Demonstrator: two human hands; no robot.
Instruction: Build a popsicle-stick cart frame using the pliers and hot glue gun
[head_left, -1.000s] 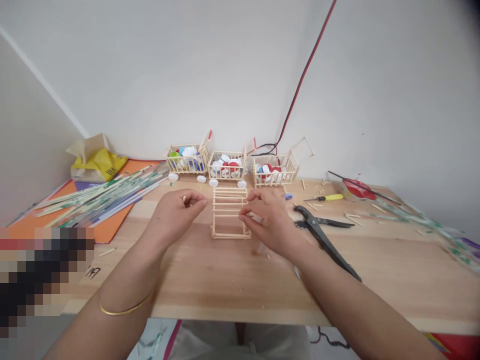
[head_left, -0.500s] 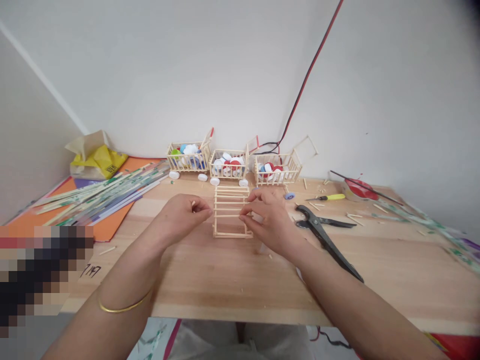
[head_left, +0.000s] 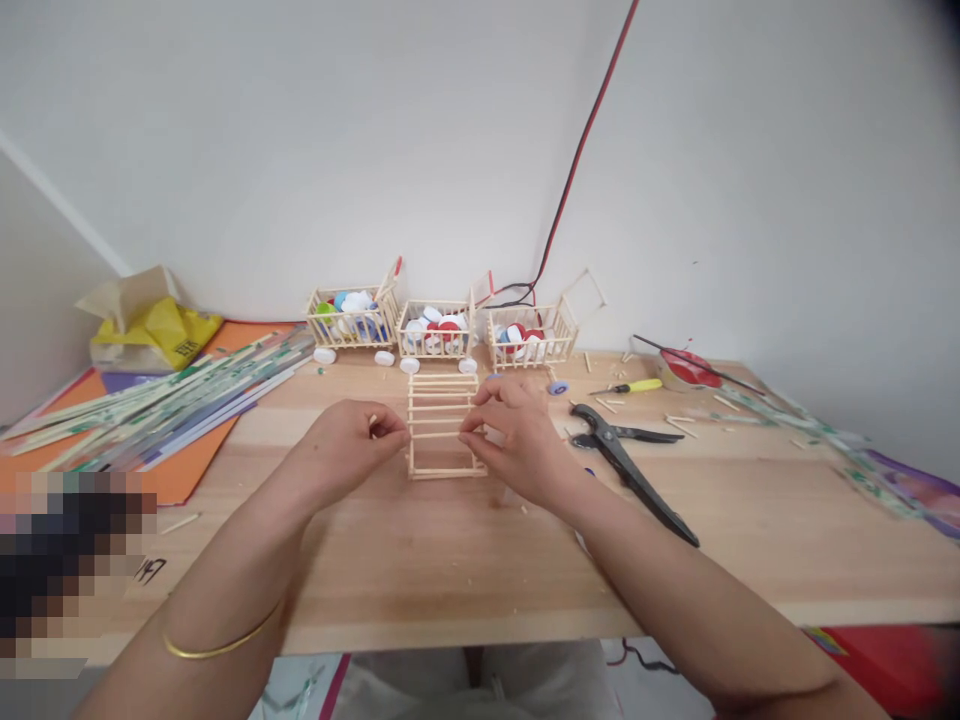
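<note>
A small frame of thin wooden sticks (head_left: 442, 472), with several crossbars, lies on the table in front of me. My left hand (head_left: 352, 445) is at its left side, thumb and finger pinched at the end of a crossbar stick (head_left: 435, 436). At the right side, my right hand (head_left: 517, 440) pinches the same stick's other end, its upper fingers bent over the frame's edge. The right fingers partly hide the frame's right side. Behind it stand three little stick carts, the left cart (head_left: 352, 318), the middle cart (head_left: 435, 330) and the right cart (head_left: 532, 335), holding bottle caps.
Black pliers (head_left: 630, 470) lie to the right, near a yellow-handled screwdriver (head_left: 637, 386) and a red-and-white bowl (head_left: 686, 370). Bundled sticks (head_left: 187, 400) rest on orange sheets at the left, before a yellow packet (head_left: 157, 330). A red-black cable (head_left: 585, 150) runs along the wall.
The whole view has shifted, so things appear farther left. My left fingers have come slightly closer to the frame's left side; the right hand keeps its place at the frame.
</note>
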